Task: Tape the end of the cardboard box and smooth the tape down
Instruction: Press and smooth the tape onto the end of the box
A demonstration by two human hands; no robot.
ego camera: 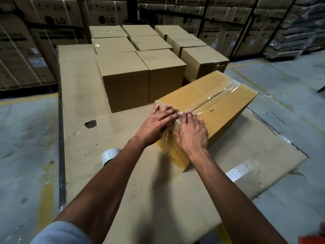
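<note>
Tan rectangular cardboard box [211,110] lying on flattened cardboard sheet [123,182] over floor; left hand [156,124] and right hand [192,133] spread flat, pressing clear tape [219,97] at near end; best swept outward from seam over corner, wrinkles apparently remaining.

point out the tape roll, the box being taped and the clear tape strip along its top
tape roll [108,154], head view, on its white outer side
box being taped [226,110], head view, on its right top flap
clear tape strip [213,99], head view, over the centre seam
</note>
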